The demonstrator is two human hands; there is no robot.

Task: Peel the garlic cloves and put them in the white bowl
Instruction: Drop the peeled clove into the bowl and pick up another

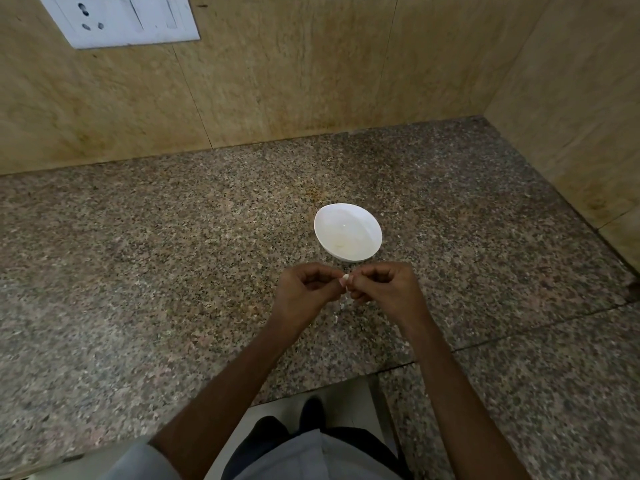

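Though too blurred to read for any marking, fixed high on the left of the tan wall (277, 81): a white switch plate (117, 19) with a three-hole socket and flat rockers. Lower down, spread across the full width, a speckled granite counter (138, 271). Near the middle, raised just above that granite, the left hand (304, 292), fingers curled, thumb and forefinger pinching a clove (345, 280) from the left side. Small and pale, mostly hidden by fingertips, caught between both hands, over the counter and not in the bowl (346, 216). Under the hands, lying on the granite, a few white scraps (341, 306) of peel. Just beyond the hands, standing upright on the counter and apart from both, that white bowl, inside faintly tinged yellow, contents hard to make out. Meeting the clove from the right, the right hand (384, 289), fingers curled inward, fingertips gripping the same clove. Farther right, a second tan wall, the side wall (571, 116), closing the corner. Along the bottom edge, between the two bare forearms (242, 382), a grey shirt (294, 459), dark trousers (270, 431) and one dark shoe (311, 410) over a pale floor (346, 400).
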